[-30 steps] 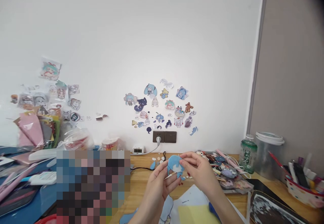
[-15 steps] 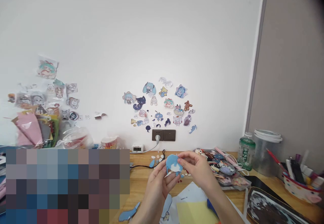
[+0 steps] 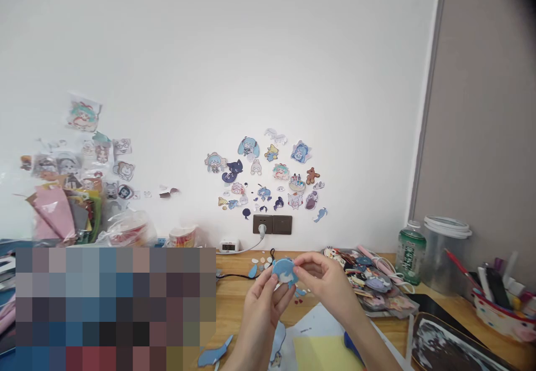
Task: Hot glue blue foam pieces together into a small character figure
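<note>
Between my hands is a small blue and white cutout figure (image 3: 285, 269), rounded at the top, held above the desk. My left hand (image 3: 263, 295) grips its left side, with the thumb on the face and the fingers underneath. My right hand (image 3: 324, 279) pinches its right edge between thumb and fingertips. Below my hands lie a white paper sheet (image 3: 312, 322) and a yellow sheet (image 3: 318, 353). A blue fin-shaped cutout (image 3: 215, 354) rests left of my left forearm. Small cut pieces (image 3: 253, 271) are scattered behind the hands.
On the right stand a pile of flat cartoon pieces (image 3: 372, 279), a green-labelled bottle (image 3: 411, 252), a clear lidded tub (image 3: 446, 256), a pen basket (image 3: 505, 315) and a dark tray (image 3: 452, 346). A small clock (image 3: 229, 246) sits by the wall. Cutouts cover the wall above the socket (image 3: 272, 224).
The blue and white cutout has tilted back, so its face looks flatter. My left thumb now lies on its front. The camera view has shifted slightly.
</note>
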`<state>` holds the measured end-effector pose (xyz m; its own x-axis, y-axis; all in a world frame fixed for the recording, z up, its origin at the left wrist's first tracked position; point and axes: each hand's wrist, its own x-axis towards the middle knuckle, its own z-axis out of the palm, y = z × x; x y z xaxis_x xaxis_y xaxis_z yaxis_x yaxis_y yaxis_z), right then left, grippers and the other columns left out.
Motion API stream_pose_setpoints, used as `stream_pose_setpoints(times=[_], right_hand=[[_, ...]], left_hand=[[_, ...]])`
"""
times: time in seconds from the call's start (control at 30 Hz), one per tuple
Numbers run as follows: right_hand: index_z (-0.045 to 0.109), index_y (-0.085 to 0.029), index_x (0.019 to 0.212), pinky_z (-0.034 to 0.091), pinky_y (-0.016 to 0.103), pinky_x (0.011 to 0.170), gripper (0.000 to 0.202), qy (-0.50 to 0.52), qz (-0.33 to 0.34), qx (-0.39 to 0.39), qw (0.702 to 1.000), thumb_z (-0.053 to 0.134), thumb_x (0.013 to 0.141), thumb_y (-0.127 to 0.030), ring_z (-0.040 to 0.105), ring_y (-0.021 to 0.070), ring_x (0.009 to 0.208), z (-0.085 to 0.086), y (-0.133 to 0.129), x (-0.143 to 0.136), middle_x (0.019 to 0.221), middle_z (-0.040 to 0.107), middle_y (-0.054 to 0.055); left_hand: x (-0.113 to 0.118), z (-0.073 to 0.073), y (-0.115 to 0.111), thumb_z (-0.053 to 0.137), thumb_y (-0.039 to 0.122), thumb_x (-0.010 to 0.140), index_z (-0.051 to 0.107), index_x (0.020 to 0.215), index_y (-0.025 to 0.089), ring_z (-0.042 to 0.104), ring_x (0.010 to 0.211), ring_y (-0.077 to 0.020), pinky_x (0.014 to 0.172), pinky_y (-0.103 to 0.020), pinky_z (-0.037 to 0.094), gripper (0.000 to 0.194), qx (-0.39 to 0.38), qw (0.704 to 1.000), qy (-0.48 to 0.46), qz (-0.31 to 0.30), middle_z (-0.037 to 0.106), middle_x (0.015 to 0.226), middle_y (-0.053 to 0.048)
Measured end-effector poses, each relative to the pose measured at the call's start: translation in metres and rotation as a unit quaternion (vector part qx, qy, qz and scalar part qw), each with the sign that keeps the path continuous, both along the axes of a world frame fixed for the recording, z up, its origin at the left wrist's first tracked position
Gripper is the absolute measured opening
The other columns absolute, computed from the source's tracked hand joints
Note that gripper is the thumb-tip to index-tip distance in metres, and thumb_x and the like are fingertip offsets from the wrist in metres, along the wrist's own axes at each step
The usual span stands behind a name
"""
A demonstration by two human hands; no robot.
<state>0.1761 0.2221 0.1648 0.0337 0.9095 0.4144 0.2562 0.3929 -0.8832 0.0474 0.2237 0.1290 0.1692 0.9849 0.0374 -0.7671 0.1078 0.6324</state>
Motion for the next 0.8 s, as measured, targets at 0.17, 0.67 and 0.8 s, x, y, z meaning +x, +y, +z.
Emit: stream_pose_setpoints(times=[0.17,0.67,0.8], right_hand=[[0.055,-0.018,0.069,0.049,0.029,0.066,0.009,0.019,-0.002,0.019,1.000,0.059,0.069,-0.026,0.063,0.0188,0.067,-0.001,0.000,-0.002,0.068,0.067,0.004],[0.055,-0.018,0.073,0.032,0.021,0.048,0.019,0.017,-0.049,-0.037,0.998,0.043,0.077,-0.032,0.040,0.0103,0.051,-0.003,0.000,-0.006,0.058,0.046,-0.004],[0.057,-0.018,0.073,0.035,0.022,0.051,0.018,-0.039,-0.062,-0.029,0.997,0.057,0.071,-0.036,0.046,0.0117,0.054,-0.007,0.000,-0.016,0.063,0.055,-0.002]], left_hand=[[0.000,0.001,-0.001,0.065,0.010,0.073,0.058,0.096,0.011,0.068,0.079,-0.0207,0.086,-0.037,0.051,0.024,-0.012,0.999,0.015,0.027,0.070,0.089,-0.011],[0.003,0.009,-0.007,0.053,0.003,0.080,0.054,0.091,0.011,0.067,0.070,-0.0157,0.082,-0.036,0.053,0.013,-0.039,0.997,0.019,0.057,0.068,0.083,-0.009],[0.002,0.011,-0.010,0.051,0.004,0.081,0.051,0.093,0.011,0.068,0.078,-0.0175,0.084,-0.034,0.053,0.013,-0.037,0.998,0.015,0.052,0.067,0.092,-0.012]])
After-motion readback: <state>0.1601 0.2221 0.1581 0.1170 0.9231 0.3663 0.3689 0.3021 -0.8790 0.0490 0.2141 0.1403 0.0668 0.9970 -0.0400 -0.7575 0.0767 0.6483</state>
